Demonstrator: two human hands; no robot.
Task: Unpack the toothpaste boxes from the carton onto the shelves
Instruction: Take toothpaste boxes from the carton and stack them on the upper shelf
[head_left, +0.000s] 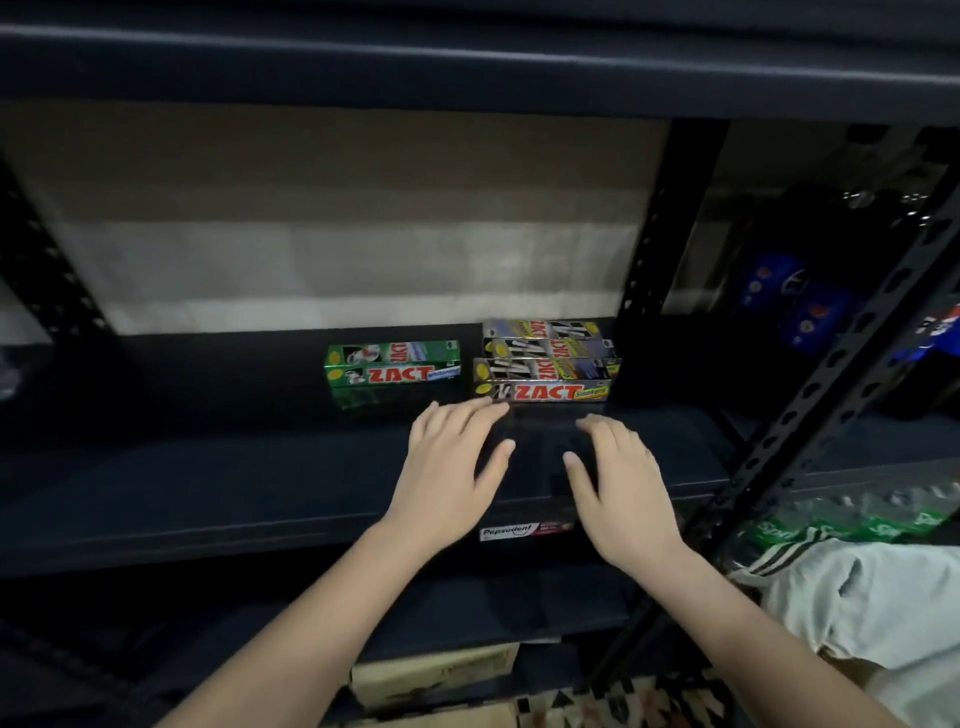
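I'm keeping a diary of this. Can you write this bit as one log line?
left hand open, empty | right hand open, empty | green Zact boxes and gold Zact boxes on shelf

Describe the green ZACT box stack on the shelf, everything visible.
The green ZACT box stack looks like glossy cardboard toothpaste cartons with red ZACT lettering, lying flat, long sides facing out, one upon another. How many is unclear. It sits mid-depth on the dark shelf, apart from the grey ZACT boxes to its right. Neither hand touches it.
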